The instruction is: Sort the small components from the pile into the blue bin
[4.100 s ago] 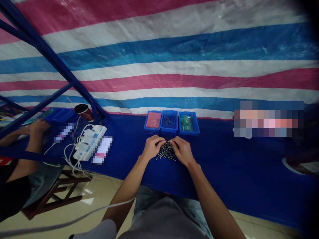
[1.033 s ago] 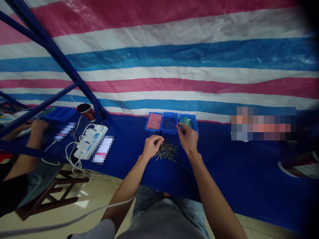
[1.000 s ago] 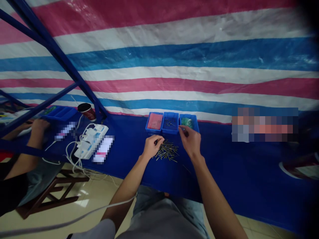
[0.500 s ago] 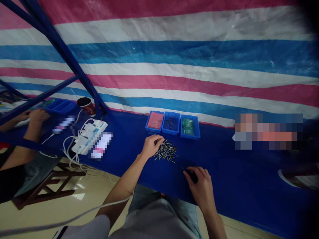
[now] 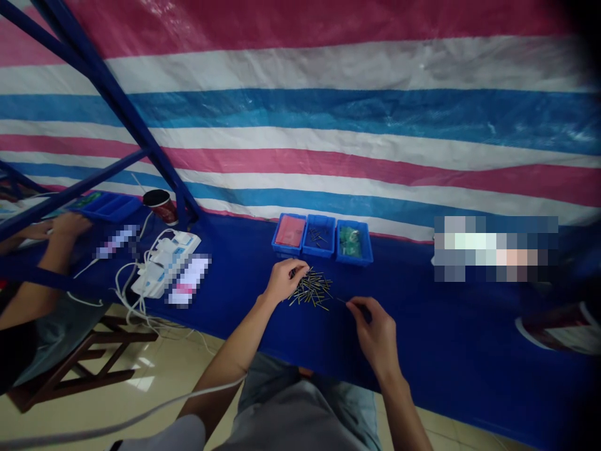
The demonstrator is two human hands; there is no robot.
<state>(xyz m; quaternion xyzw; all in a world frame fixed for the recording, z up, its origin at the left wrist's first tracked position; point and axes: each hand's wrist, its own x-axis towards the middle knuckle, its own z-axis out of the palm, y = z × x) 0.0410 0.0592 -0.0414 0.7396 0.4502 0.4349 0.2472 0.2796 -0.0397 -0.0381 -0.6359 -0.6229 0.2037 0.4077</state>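
Note:
A heap of thin, brass-coloured metal pins [image 5: 313,290] lies loose on the blue table. My left hand [image 5: 282,280] is at the heap's left edge, thumb and fingers closed in a pinch; whatever is between them is too small to make out. To the right of the heap, my right hand [image 5: 377,329] pinches one thin dark pin [image 5: 341,300] between thumb and forefinger, its free end pointing left toward the heap. Behind the heap stand three small blue bins: one with pink sheets [image 5: 290,231], one with small dark pieces [image 5: 319,236], one with green packets [image 5: 350,241].
On the left are a white power strip [image 5: 166,263] with tangled cables, a blurred-out phone [image 5: 190,280] and a paper cup [image 5: 161,207]. A co-worker's arm [image 5: 56,250] rests beyond the blue frame [image 5: 126,119]. Another cup [image 5: 558,327] lies at far right.
My right hand has risen slightly toward the heap, with its pin now more level. My left hand stays at the heap's edge, still pinched. The view has shifted a little.

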